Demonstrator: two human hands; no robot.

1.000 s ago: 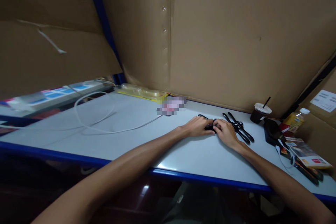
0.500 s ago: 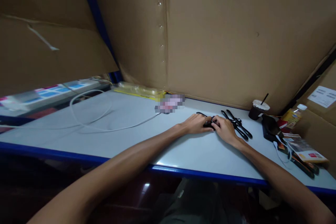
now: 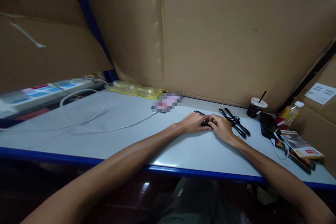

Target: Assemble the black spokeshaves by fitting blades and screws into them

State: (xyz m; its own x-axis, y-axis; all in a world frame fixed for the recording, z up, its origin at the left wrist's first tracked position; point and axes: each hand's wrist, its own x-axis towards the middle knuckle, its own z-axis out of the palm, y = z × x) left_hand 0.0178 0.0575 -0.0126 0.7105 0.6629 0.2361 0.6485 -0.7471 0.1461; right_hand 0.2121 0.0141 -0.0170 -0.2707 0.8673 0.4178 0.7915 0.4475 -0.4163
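Observation:
A slim black object (image 3: 205, 123) lies low over the tabletop between my hands, mostly covered by my fingers; a narrow black end sticks out behind my left hand. My left hand (image 3: 192, 123) is closed around its left part. Against the same object, close to my left fingertips, the fingers of my right hand (image 3: 221, 126) are pinched together. What exactly they grip is hidden. Just right of my right hand lie long black pieces with rounded ends (image 3: 235, 123), side by side and joined near the middle by small black parts.
A pixelated phone-like item (image 3: 166, 102) with a white cable (image 3: 131, 125) lies left of my hands. Behind it is a yellow-edged clear package (image 3: 135, 90). To the right stand a lidded drink cup (image 3: 256, 107), a bottle (image 3: 290, 113), a black box (image 3: 269, 126) and a packet (image 3: 301, 145). Cardboard walls (image 3: 210, 42) enclose the table.
The view has shifted slightly, so everything appears a little further left. Both hands stay together on the black object, with only a small shift of the right fingers.

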